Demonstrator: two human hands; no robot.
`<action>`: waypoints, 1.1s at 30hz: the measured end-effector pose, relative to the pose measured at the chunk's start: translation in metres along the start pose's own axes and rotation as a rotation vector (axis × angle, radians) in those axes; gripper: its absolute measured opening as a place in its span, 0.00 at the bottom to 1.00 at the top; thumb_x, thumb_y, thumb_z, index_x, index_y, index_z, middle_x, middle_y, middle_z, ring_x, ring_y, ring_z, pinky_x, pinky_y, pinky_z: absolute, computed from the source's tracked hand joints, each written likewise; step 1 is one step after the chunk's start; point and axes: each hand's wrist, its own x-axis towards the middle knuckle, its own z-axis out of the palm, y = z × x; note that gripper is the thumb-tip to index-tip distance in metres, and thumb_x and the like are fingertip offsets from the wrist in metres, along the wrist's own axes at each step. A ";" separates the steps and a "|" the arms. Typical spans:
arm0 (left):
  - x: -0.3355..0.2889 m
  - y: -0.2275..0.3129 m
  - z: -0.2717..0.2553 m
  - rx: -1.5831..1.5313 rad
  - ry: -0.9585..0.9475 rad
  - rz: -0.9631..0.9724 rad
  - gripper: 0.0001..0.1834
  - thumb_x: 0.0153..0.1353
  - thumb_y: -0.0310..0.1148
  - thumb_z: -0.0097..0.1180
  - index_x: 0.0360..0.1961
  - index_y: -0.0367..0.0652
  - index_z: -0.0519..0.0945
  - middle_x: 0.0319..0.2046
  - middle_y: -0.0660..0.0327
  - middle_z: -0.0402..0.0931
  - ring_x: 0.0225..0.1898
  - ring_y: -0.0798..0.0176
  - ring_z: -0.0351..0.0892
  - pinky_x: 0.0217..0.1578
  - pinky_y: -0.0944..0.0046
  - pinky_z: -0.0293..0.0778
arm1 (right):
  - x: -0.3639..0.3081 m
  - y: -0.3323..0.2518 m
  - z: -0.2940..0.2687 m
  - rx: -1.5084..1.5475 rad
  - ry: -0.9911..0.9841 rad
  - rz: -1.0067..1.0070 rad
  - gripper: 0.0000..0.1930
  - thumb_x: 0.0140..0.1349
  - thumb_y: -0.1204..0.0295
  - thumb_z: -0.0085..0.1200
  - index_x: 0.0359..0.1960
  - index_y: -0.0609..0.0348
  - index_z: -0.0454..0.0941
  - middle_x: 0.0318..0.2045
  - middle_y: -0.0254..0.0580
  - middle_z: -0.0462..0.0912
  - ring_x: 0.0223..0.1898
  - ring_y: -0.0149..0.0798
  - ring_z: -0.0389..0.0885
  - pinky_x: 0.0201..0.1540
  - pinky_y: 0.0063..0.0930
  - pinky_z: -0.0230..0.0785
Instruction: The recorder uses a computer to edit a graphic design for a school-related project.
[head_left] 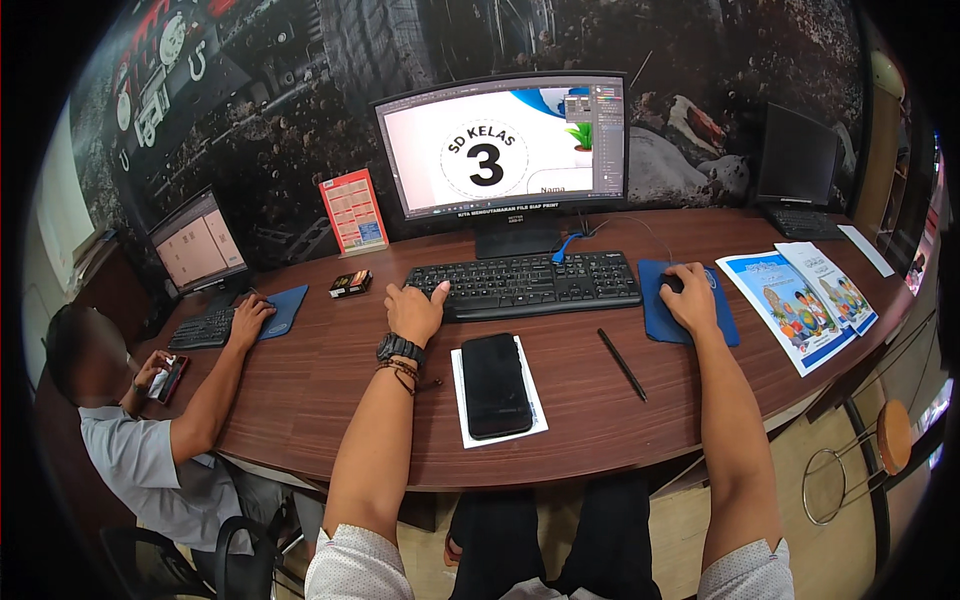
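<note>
My left hand (416, 312) rests at the left end of a black keyboard (540, 284), its fingers spread over the keys and the thumb held apart. On that wrist are a dark watch (400, 350) and beaded bracelets. My right hand (692, 300) curls over a dark computer mouse (672, 284) on a blue mouse pad (722, 325). Behind the keyboard stands a curved monitor (420, 145), showing a design with a big black numeral in a dashed circle. A black smartphone (497, 385) lies on white paper between my forearms, and a black pen (622, 364) lies to its right.
Illustrated booklets (790, 310) lie at the right, before a second dark monitor (797, 155). Left of my keyboard are a small box (350, 284) and a red-edged desk calendar (353, 212). A seated co-worker (165, 450) uses another computer, holding a phone (168, 380).
</note>
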 end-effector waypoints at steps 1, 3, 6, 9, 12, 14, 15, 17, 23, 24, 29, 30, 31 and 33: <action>0.000 0.001 0.000 0.001 0.000 0.001 0.44 0.62 0.64 0.53 0.43 0.20 0.80 0.52 0.31 0.67 0.53 0.28 0.70 0.54 0.42 0.70 | 0.000 0.000 0.000 0.003 -0.001 0.002 0.18 0.51 0.66 0.58 0.44 0.56 0.82 0.48 0.48 0.76 0.50 0.54 0.78 0.54 0.42 0.72; 0.000 0.001 -0.001 0.037 -0.015 -0.005 0.45 0.61 0.65 0.52 0.41 0.20 0.80 0.51 0.37 0.67 0.52 0.34 0.71 0.52 0.45 0.73 | 0.001 -0.001 0.000 0.000 -0.004 0.008 0.18 0.51 0.66 0.58 0.44 0.56 0.82 0.48 0.48 0.76 0.50 0.54 0.78 0.54 0.42 0.72; 0.001 0.001 0.001 0.054 -0.009 -0.005 0.44 0.61 0.65 0.52 0.42 0.20 0.80 0.52 0.38 0.68 0.52 0.34 0.71 0.52 0.45 0.73 | 0.001 -0.001 0.000 -0.006 -0.007 0.016 0.18 0.51 0.66 0.58 0.44 0.56 0.82 0.49 0.48 0.76 0.50 0.54 0.78 0.54 0.43 0.72; 0.001 0.001 0.002 0.063 -0.004 -0.010 0.44 0.61 0.65 0.52 0.42 0.20 0.80 0.52 0.38 0.68 0.52 0.35 0.71 0.52 0.46 0.73 | 0.001 0.001 0.001 -0.005 -0.004 0.016 0.18 0.51 0.66 0.58 0.44 0.56 0.83 0.49 0.48 0.76 0.51 0.53 0.78 0.54 0.42 0.72; 0.000 0.003 -0.001 0.054 -0.018 -0.010 0.44 0.62 0.65 0.52 0.42 0.20 0.79 0.52 0.38 0.67 0.52 0.35 0.71 0.52 0.46 0.73 | 0.001 0.002 0.001 -0.002 0.002 0.015 0.18 0.50 0.66 0.58 0.44 0.57 0.83 0.49 0.48 0.76 0.51 0.53 0.78 0.54 0.42 0.72; 0.000 0.003 0.000 0.056 -0.010 -0.005 0.44 0.62 0.65 0.52 0.42 0.20 0.79 0.52 0.38 0.67 0.52 0.35 0.71 0.52 0.46 0.73 | 0.001 0.002 0.001 -0.004 0.002 0.015 0.18 0.50 0.66 0.58 0.44 0.57 0.83 0.49 0.48 0.76 0.51 0.53 0.78 0.54 0.42 0.72; 0.000 0.002 0.000 0.059 -0.002 -0.002 0.45 0.62 0.65 0.52 0.42 0.20 0.79 0.52 0.38 0.67 0.52 0.35 0.71 0.52 0.45 0.74 | 0.001 0.000 0.001 0.001 0.001 0.015 0.18 0.50 0.66 0.58 0.43 0.57 0.83 0.49 0.47 0.77 0.51 0.53 0.78 0.54 0.42 0.72; 0.000 0.001 0.001 0.062 -0.001 -0.003 0.45 0.62 0.65 0.52 0.42 0.20 0.79 0.52 0.38 0.67 0.52 0.35 0.71 0.52 0.45 0.74 | 0.001 0.000 0.001 0.005 0.001 0.017 0.18 0.50 0.66 0.58 0.43 0.57 0.83 0.49 0.47 0.77 0.51 0.53 0.79 0.54 0.42 0.72; 0.000 0.000 0.000 0.041 -0.011 -0.002 0.44 0.62 0.65 0.52 0.42 0.21 0.80 0.52 0.35 0.67 0.52 0.31 0.71 0.52 0.43 0.73 | 0.000 -0.002 0.000 0.005 0.009 0.008 0.17 0.50 0.66 0.58 0.43 0.57 0.83 0.48 0.46 0.77 0.49 0.52 0.79 0.54 0.41 0.72; 0.000 0.001 -0.001 0.021 -0.032 -0.005 0.43 0.62 0.65 0.52 0.43 0.22 0.80 0.53 0.32 0.67 0.53 0.28 0.70 0.53 0.41 0.71 | 0.001 -0.001 0.000 0.006 0.014 0.003 0.17 0.50 0.66 0.58 0.43 0.57 0.83 0.48 0.46 0.77 0.49 0.51 0.79 0.53 0.41 0.72; 0.000 0.000 0.001 0.035 -0.006 0.005 0.44 0.62 0.65 0.52 0.40 0.21 0.80 0.51 0.35 0.68 0.52 0.31 0.71 0.51 0.42 0.73 | 0.002 0.003 0.002 -0.002 0.012 -0.013 0.17 0.51 0.66 0.58 0.43 0.57 0.83 0.47 0.47 0.77 0.49 0.52 0.79 0.53 0.41 0.72; -0.001 0.000 0.002 0.049 0.022 0.017 0.44 0.61 0.65 0.52 0.38 0.20 0.81 0.50 0.37 0.68 0.50 0.34 0.72 0.50 0.43 0.74 | 0.002 0.003 0.002 -0.009 0.015 -0.020 0.18 0.51 0.66 0.58 0.44 0.57 0.83 0.48 0.47 0.77 0.49 0.52 0.79 0.53 0.41 0.72; 0.000 0.000 0.003 0.049 0.021 0.016 0.44 0.61 0.65 0.52 0.38 0.20 0.81 0.50 0.37 0.68 0.50 0.34 0.72 0.50 0.43 0.74 | 0.002 0.004 0.003 -0.016 0.018 -0.027 0.18 0.51 0.66 0.58 0.45 0.56 0.82 0.48 0.48 0.77 0.50 0.53 0.79 0.53 0.42 0.72; 0.001 -0.001 0.005 0.045 0.020 0.020 0.45 0.61 0.66 0.52 0.40 0.20 0.80 0.50 0.37 0.68 0.50 0.34 0.72 0.50 0.43 0.73 | 0.002 0.006 0.004 -0.005 0.021 -0.029 0.19 0.51 0.66 0.58 0.46 0.56 0.82 0.48 0.48 0.77 0.50 0.53 0.79 0.54 0.42 0.72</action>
